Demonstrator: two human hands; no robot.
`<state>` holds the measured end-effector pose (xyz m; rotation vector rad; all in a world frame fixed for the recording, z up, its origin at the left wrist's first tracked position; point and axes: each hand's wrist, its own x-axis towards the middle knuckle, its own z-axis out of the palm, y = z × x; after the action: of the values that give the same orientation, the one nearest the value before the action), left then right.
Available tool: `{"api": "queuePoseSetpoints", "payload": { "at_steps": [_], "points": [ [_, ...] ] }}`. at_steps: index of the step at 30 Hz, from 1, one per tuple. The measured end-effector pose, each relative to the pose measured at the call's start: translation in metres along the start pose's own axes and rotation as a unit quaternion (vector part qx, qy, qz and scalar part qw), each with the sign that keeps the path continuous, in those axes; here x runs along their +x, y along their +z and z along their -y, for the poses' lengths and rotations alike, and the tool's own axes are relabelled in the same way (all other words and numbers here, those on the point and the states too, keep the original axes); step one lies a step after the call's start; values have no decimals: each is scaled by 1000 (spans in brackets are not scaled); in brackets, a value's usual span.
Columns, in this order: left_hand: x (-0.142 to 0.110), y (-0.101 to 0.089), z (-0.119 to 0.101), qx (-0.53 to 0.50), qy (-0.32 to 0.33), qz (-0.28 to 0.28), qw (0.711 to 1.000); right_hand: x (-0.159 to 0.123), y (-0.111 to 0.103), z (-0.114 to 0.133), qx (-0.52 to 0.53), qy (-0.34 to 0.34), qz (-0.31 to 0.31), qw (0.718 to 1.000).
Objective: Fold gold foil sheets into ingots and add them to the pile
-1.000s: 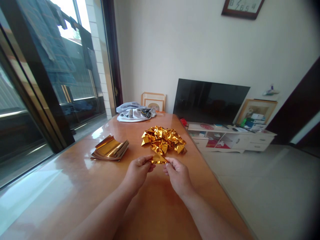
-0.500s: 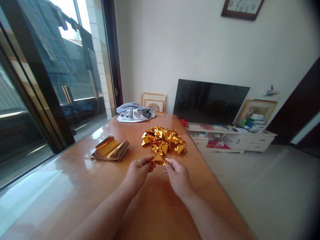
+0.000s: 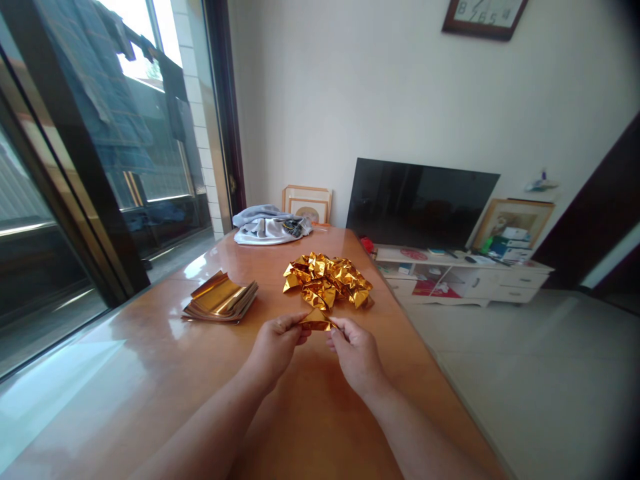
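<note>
Between my two hands is a folded piece of gold foil paper (image 3: 317, 321), with a pointed flap standing up in its middle. My left hand (image 3: 281, 341) is closed on its left end, thumb on top. The right end is pinched by my right hand (image 3: 354, 345). Just beyond lies a heap of folded gold foil pieces (image 3: 330, 277), shiny and angular. To the left rests a stack of flat gold foil sheets (image 3: 220, 300), the top ones curling up. Fingertips under the held piece are partly hidden.
The polished wooden table (image 3: 300, 413) carries a bundle of grey cloth (image 3: 270, 225) at its far end. Picture frames (image 3: 307, 203) lean on the wall there. Past the table's right edge stand a television (image 3: 420, 203) and a white cabinet (image 3: 480, 283). Sliding glass doors (image 3: 65, 167) flank the left.
Almost nothing differs. The gold foil piece between my hands has tilted or shifted very slightly, while both hands keep their places.
</note>
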<state>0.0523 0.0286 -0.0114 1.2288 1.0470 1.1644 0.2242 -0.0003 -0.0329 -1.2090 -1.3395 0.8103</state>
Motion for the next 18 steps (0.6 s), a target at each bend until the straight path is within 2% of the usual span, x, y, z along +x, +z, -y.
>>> {"api": "queuePoseSetpoints", "payload": {
  "at_steps": [9, 18],
  "points": [
    [-2, 0, -2, 4, -2, 5, 1000, 0, 1, 2, 17, 10, -2, 1000],
    [4, -3, 5, 20, -8, -19, 1000, -2, 1, 5, 1, 8, 19, 1000]
  ]
}}
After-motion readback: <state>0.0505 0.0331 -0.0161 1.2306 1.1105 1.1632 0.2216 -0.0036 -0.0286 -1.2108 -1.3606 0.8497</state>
